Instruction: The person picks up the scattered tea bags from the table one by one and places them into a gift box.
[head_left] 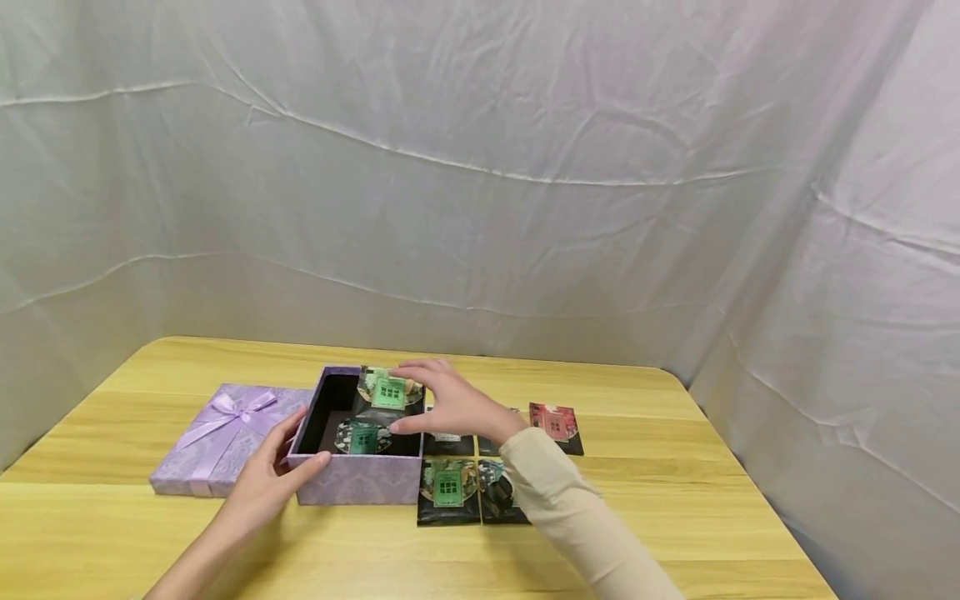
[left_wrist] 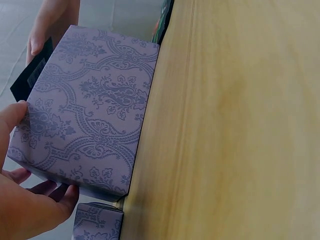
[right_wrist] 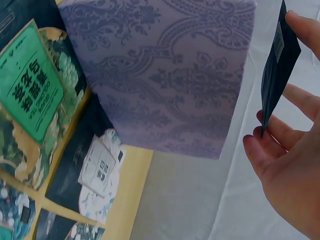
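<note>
Between thumb and fingers my right hand [head_left: 459, 404] holds a black tea sachet with a green label [head_left: 387, 392], raised over the right side of the purple patterned box [head_left: 360, 483]. Seen almost edge-on, the same sachet [right_wrist: 281, 62] hangs from the fingertips in the right wrist view. Inside the box lies another dark sachet with a teal label [head_left: 363, 438]. My left hand [head_left: 264, 473] grips the box at its front left corner, thumb on the near rim and fingers along the left side. The left wrist view shows that hand [left_wrist: 32, 200] around the box's end.
Left of the box lies its purple lid [head_left: 243, 433] with a ribbon bow. On the wooden table [head_left: 360, 554], several tea sachets lie in rows to the box's right, among them a green-labelled one [head_left: 448, 493] and a red one [head_left: 557, 427]. My right forearm partly covers them.
</note>
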